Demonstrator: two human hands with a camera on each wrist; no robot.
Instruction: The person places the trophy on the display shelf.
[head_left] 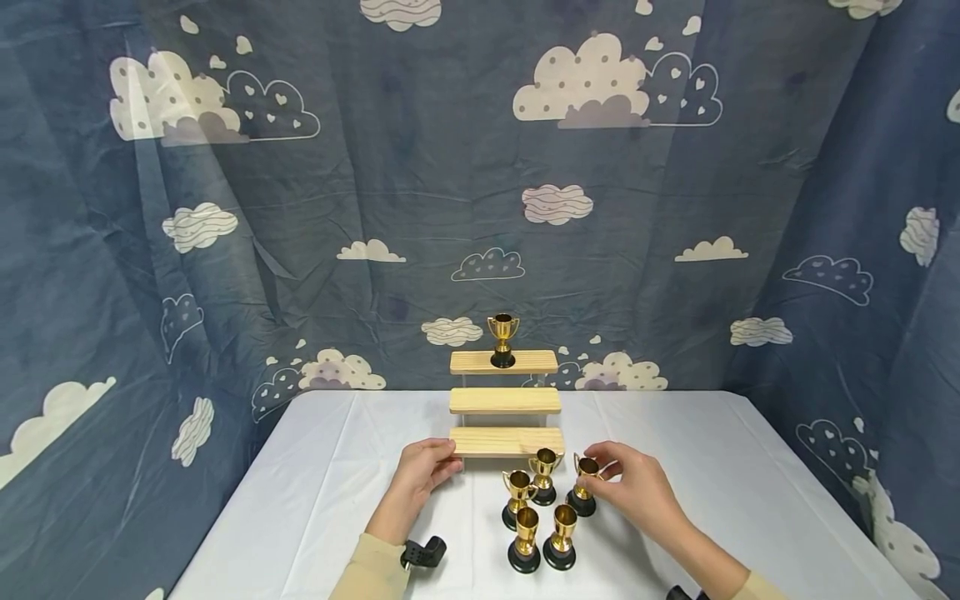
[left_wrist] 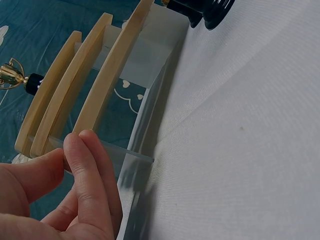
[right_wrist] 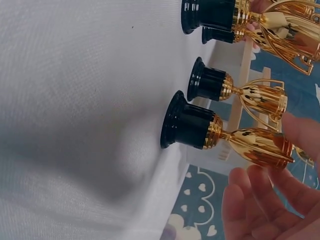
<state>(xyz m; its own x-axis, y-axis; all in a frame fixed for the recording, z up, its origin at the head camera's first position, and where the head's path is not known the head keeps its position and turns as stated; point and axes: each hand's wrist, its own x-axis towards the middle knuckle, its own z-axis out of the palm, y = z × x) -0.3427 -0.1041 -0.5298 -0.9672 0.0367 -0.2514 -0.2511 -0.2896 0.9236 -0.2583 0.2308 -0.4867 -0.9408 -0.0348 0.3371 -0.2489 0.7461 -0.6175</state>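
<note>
A three-step wooden display stand (head_left: 506,402) with clear supports stands at the middle of the white table. My left hand (head_left: 422,475) pinches the left end of its lowest board (left_wrist: 102,90) between thumb and fingers. On the right, my right hand (head_left: 636,485) holds a small gold trophy cup (right_wrist: 257,146) by its bowl, thumb on one side and fingers on the other. This cup's black base (head_left: 581,502) is upright, close to the tabletop. Beside it several matching trophies (head_left: 543,479) stand in a cluster before the stand. Another trophy (head_left: 502,337) stands on the top board.
The white-covered table (head_left: 337,500) extends to both sides of the stand. Behind and around it hangs a dark blue cloth (head_left: 450,150) with cloud prints. A black wrist camera (head_left: 425,552) sits on the left wrist, near the tabletop.
</note>
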